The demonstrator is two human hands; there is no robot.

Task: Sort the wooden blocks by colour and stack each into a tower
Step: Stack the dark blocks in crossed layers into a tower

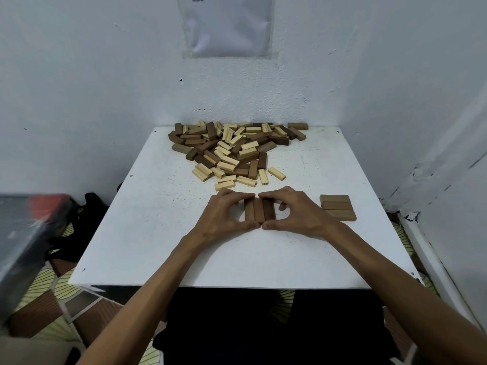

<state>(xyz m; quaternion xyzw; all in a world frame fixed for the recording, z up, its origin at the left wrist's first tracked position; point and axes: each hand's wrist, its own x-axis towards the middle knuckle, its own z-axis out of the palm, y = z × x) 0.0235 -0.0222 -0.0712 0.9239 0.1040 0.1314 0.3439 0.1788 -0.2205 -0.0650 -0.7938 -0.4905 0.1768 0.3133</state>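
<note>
A white worktop (158, 233) stands in a corner of pale walls (79, 75). A clear sleeve (228, 25) holding paper hangs on the far wall. At the left, a black bag (79, 227) and a blurred dark box (29, 233) lie over patterned flooring (52, 299).

Two hands are at the centre of the frame: one left hand (226, 214) and one right hand (295, 214). Between them lie three dark brown blocks (259, 213), side by side in one row. Right of centre, three lighter brown blocks (337, 208) make a second row. Above centre is one loose heap (232, 148) of pale and brown blocks, several dozen of them, overlapping too much for an exact count. One white table (184, 246) bears them all. One sheet (228, 25) hangs at top centre.
</note>
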